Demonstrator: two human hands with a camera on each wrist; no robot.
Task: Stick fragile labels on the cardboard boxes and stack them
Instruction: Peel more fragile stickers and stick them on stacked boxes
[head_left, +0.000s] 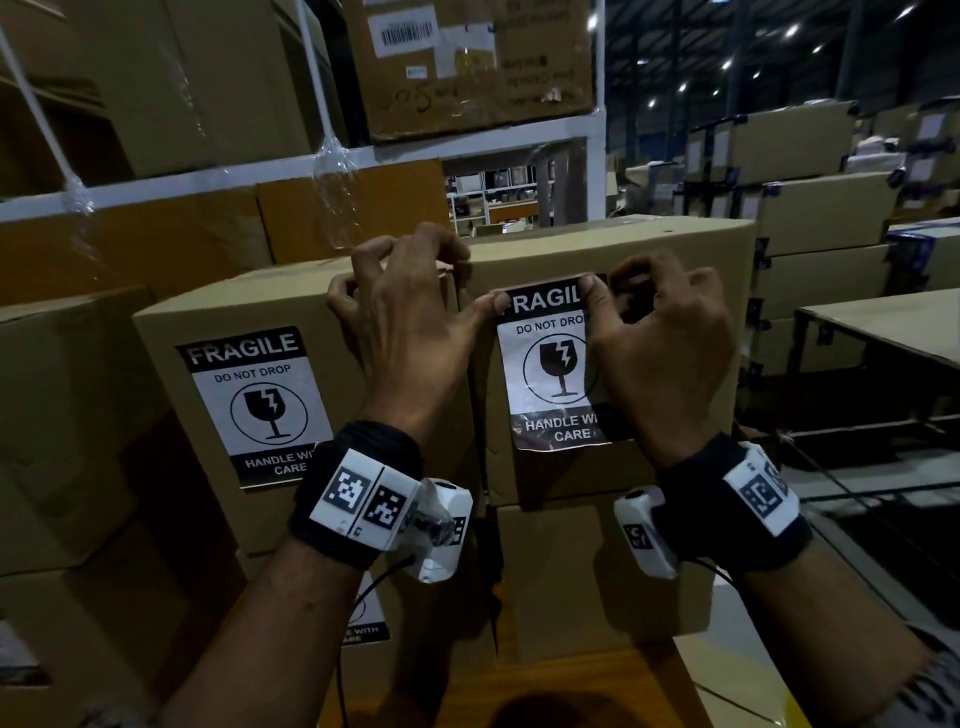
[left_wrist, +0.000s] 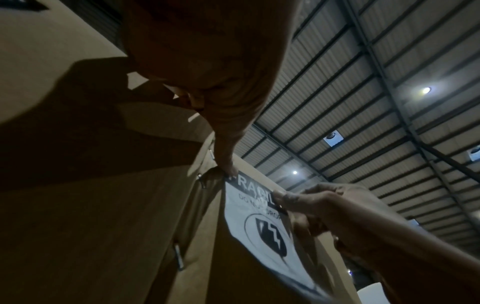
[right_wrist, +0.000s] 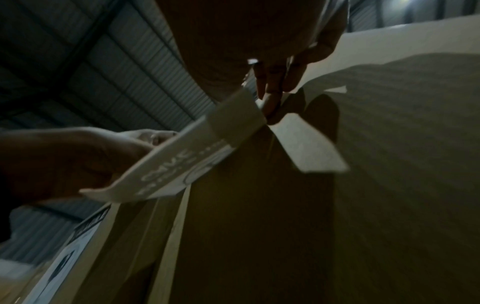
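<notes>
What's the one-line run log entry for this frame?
step: applying fragile label to right box | left hand: thumb presses top-left corner | right hand: pinches top-right | lower edge unstuck | left box: labelled

On my left hand (head_left: 410, 332) the forearm is bare, without a sleeve. Around the left wrist I wear a black fabric band (head_left: 358, 488), at the lower middle of the head view. On this band sits a white plate with two square black-and-white code markers (head_left: 358, 499). Next to it, on the inner side, a white plastic camera housing (head_left: 439, 530) is fixed, and a thin black cable (head_left: 358, 597) hangs down from it. My right hand (head_left: 660, 353) has the same kit: a black band (head_left: 727, 514), a white plate with a marker (head_left: 761, 491) and a white housing (head_left: 647, 535) carrying a small marker.
</notes>
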